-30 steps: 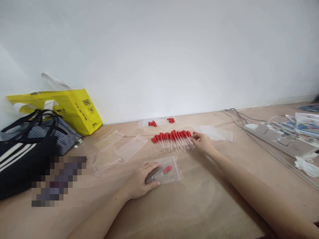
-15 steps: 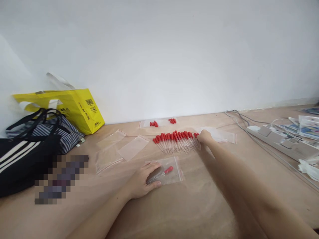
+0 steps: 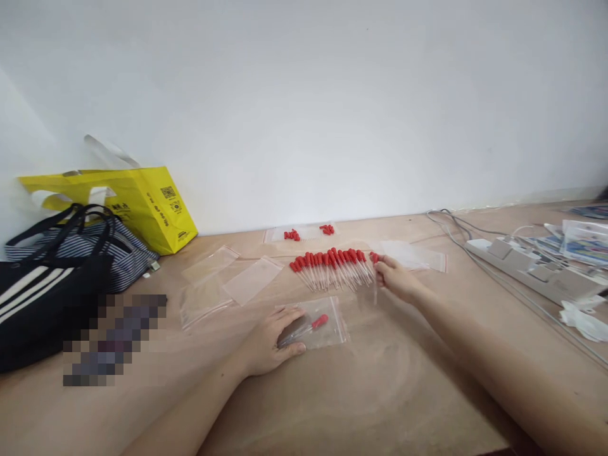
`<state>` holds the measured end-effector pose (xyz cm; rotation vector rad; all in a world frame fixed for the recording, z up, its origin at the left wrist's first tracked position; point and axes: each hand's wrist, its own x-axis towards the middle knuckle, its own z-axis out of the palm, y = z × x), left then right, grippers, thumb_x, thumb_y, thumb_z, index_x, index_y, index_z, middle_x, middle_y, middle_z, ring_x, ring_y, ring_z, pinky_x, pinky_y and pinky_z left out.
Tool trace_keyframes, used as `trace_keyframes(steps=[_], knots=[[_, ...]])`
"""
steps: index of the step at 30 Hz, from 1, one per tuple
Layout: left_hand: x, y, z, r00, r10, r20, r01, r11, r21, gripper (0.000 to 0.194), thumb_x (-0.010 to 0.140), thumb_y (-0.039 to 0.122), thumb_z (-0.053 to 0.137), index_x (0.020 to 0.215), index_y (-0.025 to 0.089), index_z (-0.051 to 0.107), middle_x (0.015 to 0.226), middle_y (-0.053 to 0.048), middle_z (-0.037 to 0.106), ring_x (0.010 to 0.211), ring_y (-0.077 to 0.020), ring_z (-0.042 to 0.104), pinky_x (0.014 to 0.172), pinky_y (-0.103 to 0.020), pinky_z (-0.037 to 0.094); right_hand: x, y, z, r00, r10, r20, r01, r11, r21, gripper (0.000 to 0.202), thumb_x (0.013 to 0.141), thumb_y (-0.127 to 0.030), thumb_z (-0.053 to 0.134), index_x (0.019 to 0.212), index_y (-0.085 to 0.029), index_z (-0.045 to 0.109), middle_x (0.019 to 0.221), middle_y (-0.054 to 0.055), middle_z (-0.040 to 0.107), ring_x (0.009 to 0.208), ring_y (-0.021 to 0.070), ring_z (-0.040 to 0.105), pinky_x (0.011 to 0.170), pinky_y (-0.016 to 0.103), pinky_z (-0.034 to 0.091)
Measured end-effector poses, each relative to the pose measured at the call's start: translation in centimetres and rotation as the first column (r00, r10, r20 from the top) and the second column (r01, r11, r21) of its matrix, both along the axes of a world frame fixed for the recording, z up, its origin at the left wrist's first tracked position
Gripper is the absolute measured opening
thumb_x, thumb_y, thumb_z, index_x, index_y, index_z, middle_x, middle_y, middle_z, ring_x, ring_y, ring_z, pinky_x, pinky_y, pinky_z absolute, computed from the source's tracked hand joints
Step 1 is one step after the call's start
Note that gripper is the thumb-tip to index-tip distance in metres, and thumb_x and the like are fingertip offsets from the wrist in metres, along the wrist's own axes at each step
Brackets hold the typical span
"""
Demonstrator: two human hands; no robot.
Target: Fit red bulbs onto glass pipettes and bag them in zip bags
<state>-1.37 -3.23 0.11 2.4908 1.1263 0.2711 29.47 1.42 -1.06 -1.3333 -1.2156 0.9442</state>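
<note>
My left hand [image 3: 273, 339] lies on the near clear zip bag [image 3: 332, 335], thumb and fingers spread over its left part. Inside that bag is a dropper with a red bulb [image 3: 320, 321]; its tip reaches toward my palm. Beyond it, several red-bulbed droppers [image 3: 332, 263] lie side by side in a row, tips toward me. At the row's right end, my right hand [image 3: 392, 277] pinches one dropper [image 3: 375, 258] near its red bulb, with the clear stem pointing down toward the table.
Flat clear bags [image 3: 254, 280] lie left of the row, more bags [image 3: 408, 254] to its right. Small red bulbs [image 3: 327, 229] rest on a bag near the wall. A power strip [image 3: 536, 266] with cables stands right; yellow [image 3: 161, 202] and black [image 3: 52, 304] bags stand left.
My right hand has drawn one dropper from the right end of the row a little toward me. My left hand stays on the bag. The view has shifted slightly.
</note>
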Motion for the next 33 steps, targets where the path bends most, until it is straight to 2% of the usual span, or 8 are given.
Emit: trace_keyframes(steps=[6, 10, 13, 18, 22, 25, 29, 33], knots=[[0.1, -0.1, 0.2, 1.0, -0.004, 0.025, 0.003, 1.0, 0.026, 0.053, 0.077, 0.046, 0.051, 0.123, 0.024, 0.041, 0.13, -0.005, 0.044, 0.12, -0.0234, 0.037, 0.101, -0.044, 0.028, -4.6, -3.6, -1.8, 0.942, 0.173, -0.287, -0.114, 0.971, 0.208, 0.025, 0.072, -0.039, 0.05, 0.086, -0.024, 0.035, 0.058, -0.008, 0.042, 0.05, 0.009, 0.046, 0.055, 0.025, 0.041], [0.2, -0.1, 0.3, 1.0, -0.007, 0.012, 0.007, 0.999, 0.033, 0.052, 0.077, 0.046, 0.051, 0.123, 0.025, 0.042, 0.129, -0.005, 0.044, 0.12, -0.0233, 0.038, 0.1, -0.043, 0.029, -5.1, -4.0, -2.2, 0.933, 0.197, -0.301, -0.151, 0.974, 0.172, 0.023, 0.074, -0.04, 0.05, 0.081, -0.023, 0.035, 0.056, -0.008, 0.044, 0.051, 0.0101, 0.049, 0.058, 0.027, 0.042], [0.2, -0.1, 0.4, 1.0, -0.007, 0.009, 0.007, 0.999, 0.035, 0.052, 0.077, 0.046, 0.05, 0.123, 0.025, 0.041, 0.13, -0.004, 0.044, 0.12, -0.023, 0.037, 0.1, -0.043, 0.029, -4.9, -4.2, -2.1, 0.928, 0.265, -0.261, -0.244, 0.963, 0.112, 0.021, 0.074, -0.04, 0.049, 0.075, -0.022, 0.036, 0.051, -0.009, 0.044, 0.048, 0.0096, 0.047, 0.056, 0.026, 0.04], [0.3, -0.1, 0.5, 1.0, -0.009, -0.005, 0.009, 1.0, 0.014, 0.053, 0.077, 0.047, 0.05, 0.124, 0.023, 0.04, 0.129, -0.006, 0.044, 0.12, -0.023, 0.037, 0.101, -0.043, 0.028, -4.4, -4.6, -1.6, 0.899, 0.434, -0.055, -0.437, 0.897, -0.063, 0.018, 0.068, -0.032, 0.06, 0.075, -0.019, 0.048, 0.055, -0.007, 0.048, 0.046, 0.007, 0.043, 0.048, 0.021, 0.035], [0.3, -0.1, 0.4, 1.0, 0.002, -0.022, -0.002, 1.0, -0.001, 0.055, 0.077, 0.047, 0.05, 0.125, 0.022, 0.039, 0.13, -0.006, 0.043, 0.121, -0.0238, 0.035, 0.101, -0.043, 0.028, -4.4, -4.6, -1.4, 0.849, 0.514, 0.12, -0.514, 0.857, -0.03, 0.015, 0.065, -0.031, 0.064, 0.072, -0.018, 0.061, 0.064, -0.003, 0.054, 0.055, 0.0082, 0.047, 0.052, 0.021, 0.037], [0.2, -0.1, 0.3, 1.0, 0.0, -0.022, 0.0, 1.0, 0.004, 0.054, 0.077, 0.046, 0.05, 0.125, 0.023, 0.039, 0.131, -0.006, 0.042, 0.121, -0.024, 0.035, 0.101, -0.043, 0.029, -4.7, -4.4, -1.6, 0.834, 0.5, 0.232, -0.518, 0.855, 0.019, 0.017, 0.065, -0.032, 0.065, 0.077, -0.019, 0.066, 0.069, -0.001, 0.056, 0.055, 0.0084, 0.046, 0.052, 0.022, 0.036], [0.2, 0.0, 0.2, 1.0, -0.002, -0.009, 0.002, 1.0, 0.001, 0.056, 0.077, 0.048, 0.05, 0.125, 0.022, 0.039, 0.13, -0.007, 0.043, 0.121, -0.0246, 0.036, 0.1, -0.043, 0.029, -5.3, -4.2, -2.0, 0.853, 0.505, 0.134, -0.509, 0.861, -0.009, 0.028, 0.067, -0.033, 0.064, 0.089, -0.017, 0.063, 0.068, -0.001, 0.06, 0.055, 0.0087, 0.049, 0.054, 0.023, 0.039], [0.2, 0.0, 0.3, 1.0, -0.012, 0.006, 0.012, 1.0, 0.0, 0.055, 0.077, 0.047, 0.05, 0.125, 0.022, 0.04, 0.129, -0.006, 0.044, 0.12, -0.0246, 0.037, 0.099, -0.042, 0.03, -6.4, -4.1, -2.0, 0.866, 0.499, 0.019, -0.497, 0.866, -0.051, 0.031, 0.059, -0.034, 0.07, 0.081, -0.015, 0.058, 0.069, 0.001, 0.062, 0.056, 0.0093, 0.053, 0.053, 0.021, 0.041]])
